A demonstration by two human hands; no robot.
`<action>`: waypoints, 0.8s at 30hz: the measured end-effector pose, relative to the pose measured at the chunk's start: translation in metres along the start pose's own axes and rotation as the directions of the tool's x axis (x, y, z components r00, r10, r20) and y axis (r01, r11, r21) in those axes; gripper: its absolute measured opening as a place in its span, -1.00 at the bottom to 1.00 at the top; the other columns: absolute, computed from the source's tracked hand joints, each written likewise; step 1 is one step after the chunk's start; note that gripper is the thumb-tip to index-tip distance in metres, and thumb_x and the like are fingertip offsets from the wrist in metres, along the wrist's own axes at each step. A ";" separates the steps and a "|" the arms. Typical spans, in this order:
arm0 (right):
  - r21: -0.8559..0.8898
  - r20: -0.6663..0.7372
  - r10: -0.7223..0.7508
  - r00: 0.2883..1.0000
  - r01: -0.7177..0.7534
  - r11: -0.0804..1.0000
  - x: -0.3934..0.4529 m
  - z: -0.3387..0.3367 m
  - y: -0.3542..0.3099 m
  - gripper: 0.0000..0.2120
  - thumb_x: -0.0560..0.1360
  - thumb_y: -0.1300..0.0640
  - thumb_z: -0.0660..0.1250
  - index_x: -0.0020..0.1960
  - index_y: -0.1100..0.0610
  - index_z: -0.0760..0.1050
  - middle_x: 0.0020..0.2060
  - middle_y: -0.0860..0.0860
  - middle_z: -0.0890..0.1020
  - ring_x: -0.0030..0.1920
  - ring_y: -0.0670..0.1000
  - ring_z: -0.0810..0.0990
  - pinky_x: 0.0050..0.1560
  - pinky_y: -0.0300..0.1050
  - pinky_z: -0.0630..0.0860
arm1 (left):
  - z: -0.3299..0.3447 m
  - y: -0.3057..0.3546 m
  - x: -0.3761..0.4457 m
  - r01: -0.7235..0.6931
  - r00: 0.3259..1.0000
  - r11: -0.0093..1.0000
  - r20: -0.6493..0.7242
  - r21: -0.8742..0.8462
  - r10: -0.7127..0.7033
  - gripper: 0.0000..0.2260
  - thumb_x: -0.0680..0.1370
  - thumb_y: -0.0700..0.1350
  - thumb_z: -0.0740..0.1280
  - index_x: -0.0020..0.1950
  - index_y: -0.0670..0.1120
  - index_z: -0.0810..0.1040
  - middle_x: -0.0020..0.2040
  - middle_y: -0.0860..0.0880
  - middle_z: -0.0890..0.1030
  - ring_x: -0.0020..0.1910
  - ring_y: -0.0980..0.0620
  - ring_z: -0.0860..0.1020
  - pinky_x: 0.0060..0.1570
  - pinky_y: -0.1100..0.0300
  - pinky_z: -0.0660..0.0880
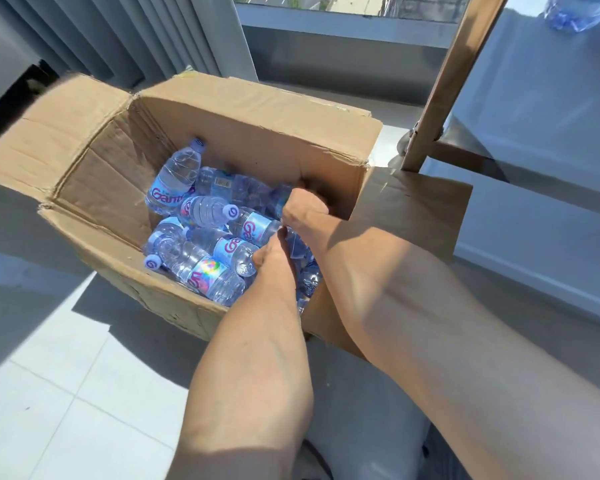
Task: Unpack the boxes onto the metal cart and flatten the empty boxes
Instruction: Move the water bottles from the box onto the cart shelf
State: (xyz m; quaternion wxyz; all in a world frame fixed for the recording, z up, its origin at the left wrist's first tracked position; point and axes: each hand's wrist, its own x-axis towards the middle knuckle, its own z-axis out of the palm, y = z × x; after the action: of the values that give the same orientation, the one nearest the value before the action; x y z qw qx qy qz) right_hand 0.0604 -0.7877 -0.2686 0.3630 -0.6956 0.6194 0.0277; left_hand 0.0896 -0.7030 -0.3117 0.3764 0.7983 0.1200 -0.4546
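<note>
1. Box: frame ctr-left, flaps open, on floor. Still holds many water bottles, lying loose at all angles.
2. My left hand: reaches in at box's right side, touching a bottle. Finger curl hidden behind wrist; cannot tell grip.
3. My right hand: deeper in, near right wall, fingers curled round crinkled clear plastic w/ bottles.
4. Cart post: upper right of frame, just beside box.
5. Handling (est.): bottles full, so moderately heavy; thin walls flex; smooth, slippery. Take hold at ribbed mid-body or neck under cap.
6. Cardboard: worn, soft at corners. Don't lift box loaded.
</note>
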 end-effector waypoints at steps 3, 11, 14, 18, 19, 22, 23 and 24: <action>0.061 -0.034 0.002 0.999 0.000 0.998 -0.013 -0.009 -0.006 -0.66 0.51 0.10 0.34 0.28 0.13 0.52 0.25 0.08 0.58 0.27 0.13 0.55 0.17 -0.02 0.50 | -0.010 0.006 0.002 -0.008 1.000 0.996 -0.009 -0.087 0.007 -0.38 0.36 0.21 0.46 0.26 -0.13 0.41 0.17 -0.12 0.56 0.10 -0.20 0.55 0.19 -0.03 0.51; 0.409 -0.135 -0.034 0.990 0.087 0.908 -0.067 -0.064 -0.010 -0.39 0.39 -0.15 0.44 0.28 0.17 0.39 0.17 0.16 0.58 0.20 0.22 0.54 0.05 -0.07 0.41 | -0.028 0.033 0.028 -0.043 0.998 0.995 -0.053 -0.091 0.039 -0.25 -0.06 0.26 0.44 0.04 -0.07 0.54 -0.05 -0.12 0.64 -0.17 -0.18 0.62 0.02 -0.18 0.52; 0.557 -0.202 -0.033 0.979 0.143 0.818 -0.100 -0.086 -0.002 -0.41 0.38 -0.16 0.46 0.25 0.16 0.44 0.09 0.13 0.60 0.10 0.17 0.57 0.02 -0.08 0.44 | -0.054 0.036 -0.108 -0.240 0.970 0.961 -0.001 -0.140 0.243 -0.54 0.30 0.22 0.39 -0.11 -0.12 0.39 -0.17 -0.08 0.45 -0.25 -0.09 0.46 -0.04 0.02 0.45; 0.739 -0.260 0.045 0.965 0.168 0.652 -0.161 -0.121 0.011 -0.39 0.29 -0.28 0.45 0.07 0.20 0.57 -0.05 0.09 0.65 -0.06 0.06 0.61 -0.10 -0.13 0.46 | -0.060 0.037 -0.165 -0.332 0.932 0.868 0.014 -0.369 0.363 -0.48 0.14 0.22 0.42 -0.12 -0.11 0.41 -0.12 -0.07 0.55 -0.24 -0.08 0.54 -0.19 0.06 0.50; 0.784 -0.269 0.070 0.961 0.176 0.595 -0.177 -0.130 0.018 -0.33 0.21 -0.34 0.39 0.06 0.18 0.58 -0.04 0.08 0.66 -0.04 0.06 0.62 0.00 -0.09 0.52 | -0.062 0.033 -0.187 -0.362 0.919 0.846 0.002 -0.392 0.394 -0.48 0.11 0.21 0.42 -0.12 -0.09 0.40 -0.15 -0.05 0.54 -0.26 -0.06 0.55 -0.15 0.05 0.52; 0.861 -0.324 0.133 0.937 0.233 0.451 -0.249 -0.158 0.043 -0.30 0.27 -0.34 0.30 0.17 0.17 0.55 0.06 0.10 0.60 0.06 0.09 0.56 0.15 -0.07 0.45 | -0.080 0.004 -0.284 -0.473 0.823 0.776 0.104 -0.418 0.558 -0.58 0.24 0.14 0.41 -0.07 -0.03 0.35 -0.11 -0.07 0.41 -0.24 0.00 0.42 -0.27 0.18 0.39; 0.860 -0.345 0.140 0.928 0.253 0.442 -0.270 -0.166 0.051 -0.35 0.40 -0.30 0.29 0.23 0.19 0.53 0.07 0.12 0.57 0.06 0.10 0.53 0.08 -0.12 0.40 | -0.082 -0.005 -0.306 -0.523 0.788 0.744 0.097 -0.416 0.608 -0.69 0.35 0.08 0.39 -0.11 -0.04 0.35 -0.08 -0.08 0.38 -0.24 0.00 0.38 -0.33 0.21 0.33; 0.856 -0.378 0.146 0.914 0.285 0.431 -0.292 -0.173 0.062 -0.37 0.47 -0.31 0.26 0.24 0.20 0.52 0.06 0.13 0.56 0.02 0.10 0.51 0.03 -0.10 0.39 | -0.085 -0.016 -0.323 -0.551 0.753 0.711 0.106 -0.436 0.649 -0.80 0.44 0.01 0.35 -0.17 -0.05 0.37 -0.06 -0.09 0.38 -0.25 -0.01 0.36 -0.36 0.23 0.32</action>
State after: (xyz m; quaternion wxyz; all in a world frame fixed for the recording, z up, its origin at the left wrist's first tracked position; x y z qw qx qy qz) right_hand -0.1332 -0.6332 -0.0282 0.5434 -0.4101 0.5676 -0.4630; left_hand -0.0453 -0.5831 -0.0307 0.6628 0.6405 -0.1118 -0.3714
